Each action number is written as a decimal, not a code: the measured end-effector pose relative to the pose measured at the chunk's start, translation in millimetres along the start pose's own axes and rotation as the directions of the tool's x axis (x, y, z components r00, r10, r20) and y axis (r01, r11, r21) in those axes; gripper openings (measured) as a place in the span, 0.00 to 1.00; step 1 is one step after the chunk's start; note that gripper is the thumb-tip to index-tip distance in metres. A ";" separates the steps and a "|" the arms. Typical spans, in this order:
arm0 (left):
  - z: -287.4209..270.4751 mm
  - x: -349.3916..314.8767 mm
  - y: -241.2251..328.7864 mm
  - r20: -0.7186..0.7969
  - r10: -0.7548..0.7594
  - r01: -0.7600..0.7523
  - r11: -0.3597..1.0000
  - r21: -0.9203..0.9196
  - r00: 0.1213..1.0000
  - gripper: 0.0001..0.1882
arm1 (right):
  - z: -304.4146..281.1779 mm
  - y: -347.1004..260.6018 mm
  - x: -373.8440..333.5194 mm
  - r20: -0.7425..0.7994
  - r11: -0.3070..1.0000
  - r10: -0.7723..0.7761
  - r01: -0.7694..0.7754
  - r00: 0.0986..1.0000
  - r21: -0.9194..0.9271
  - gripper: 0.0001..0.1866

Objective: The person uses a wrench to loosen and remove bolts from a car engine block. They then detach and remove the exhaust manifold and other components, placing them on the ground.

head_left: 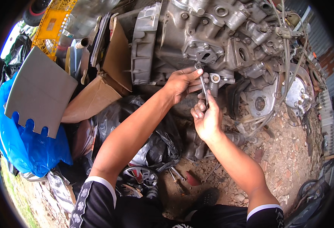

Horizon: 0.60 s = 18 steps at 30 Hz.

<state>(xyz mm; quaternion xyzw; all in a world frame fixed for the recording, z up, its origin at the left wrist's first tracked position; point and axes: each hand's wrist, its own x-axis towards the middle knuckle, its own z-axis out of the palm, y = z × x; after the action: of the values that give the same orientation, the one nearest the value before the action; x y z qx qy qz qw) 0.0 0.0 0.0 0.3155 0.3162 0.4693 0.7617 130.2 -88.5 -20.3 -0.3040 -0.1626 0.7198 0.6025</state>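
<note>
A slim silver wrench point(203, 84) stands nearly upright in front of a large grey metal engine point(174, 41). My left hand point(180, 84) is closed around its upper part, the thumb pressed along the shaft. Lower down, my right hand point(208, 119) pinches the other end between thumb and fingers. The wrench's top end lies just below a bolted plate with a slot point(203, 53); whether it sits on a bolt there I cannot tell. Right beside the wrench is a round port point(214, 78) in the casting. Dark grime marks the fingers of my right hand.
On the left are an open cardboard box point(115, 57), a grey panel point(41, 91) and a blue plastic bag point(34, 148). A black plastic bag point(167, 140) lies below my left forearm. Tools, including a screwdriver point(177, 183), rest on the dirt. Cables point(287, 57) hang at the right.
</note>
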 end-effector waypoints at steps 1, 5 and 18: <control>1.1 0.2 -0.4 0.003 0.011 -0.011 1.000 -0.012 1.000 0.18 | 1.3 0.3 -0.6 -0.005 0.999 -0.032 0.032 0.999 -0.034 0.16; 4.3 -1.7 -0.3 0.020 0.011 -0.011 0.999 -0.036 1.000 0.17 | 5.7 -1.4 -4.6 -0.013 0.982 -0.108 0.105 0.994 -0.156 0.16; 10.4 -4.7 4.4 0.006 0.030 -0.030 0.999 -0.019 1.000 0.16 | 15.5 -3.6 -5.6 -0.066 0.979 -0.112 0.098 0.991 -0.180 0.16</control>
<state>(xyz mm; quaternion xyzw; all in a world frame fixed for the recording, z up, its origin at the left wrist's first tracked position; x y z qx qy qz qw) 4.1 -4.6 10.5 0.3143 0.3046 0.4828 0.7585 123.7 -91.1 -5.0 -0.3745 -0.2186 0.6575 0.6162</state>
